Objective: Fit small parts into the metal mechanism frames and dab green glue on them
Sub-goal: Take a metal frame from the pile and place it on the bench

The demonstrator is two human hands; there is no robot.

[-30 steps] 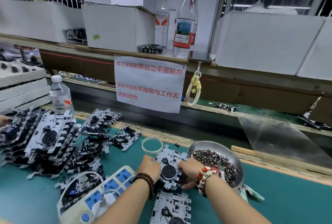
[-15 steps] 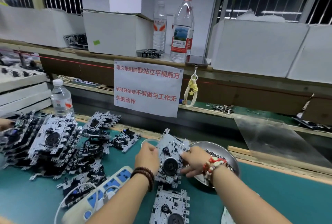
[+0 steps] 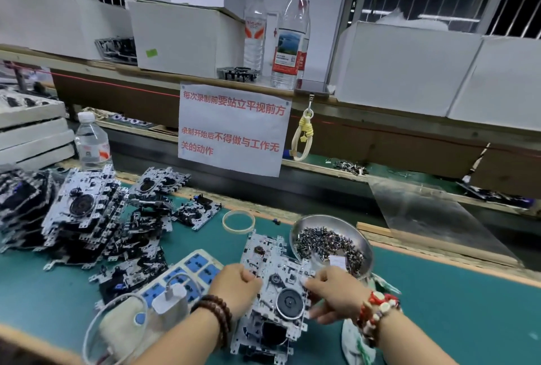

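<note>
Head view. Two hands at the near edge of the green desk [image 3: 439, 291]: left hand [image 3: 235, 284] curled onto the left rim of one metal mechanism frame [image 3: 275, 274], right hand [image 3: 336, 291] pinching its right rim, fingers bent around the edge. Frame tilted, with a black wheel [image 3: 289, 303] on its near half. A second frame [image 3: 263, 338] flat beneath it, touching the near edge.

One steel bowl [image 3: 316, 224] just right of the held frame, tipped toward the hands, filled with small dark parts [image 3: 325, 244]; a white slip [image 3: 336, 260] on the heap. One clear ring [image 3: 238, 220] beyond the frame. One white-and-blue power strip [image 3: 187, 274] left of the hands, one white charger [image 3: 169, 300] plugged in. Heaped frames [image 3: 79, 212] across the left side, too many and too overlapped to count.

Three water bottles: one [image 3: 92, 142] at the far left edge of the desk, two on the upper shelf [image 3: 175, 73], red-capped [image 3: 291, 34] and smaller clear one [image 3: 255, 34]. One paper notice [image 3: 232, 130] with red writing hanging from that shelf. White boxes [image 3: 409, 69] along the shelf; count unclear. One yellow cord loop [image 3: 304, 136] on a hook.
</note>
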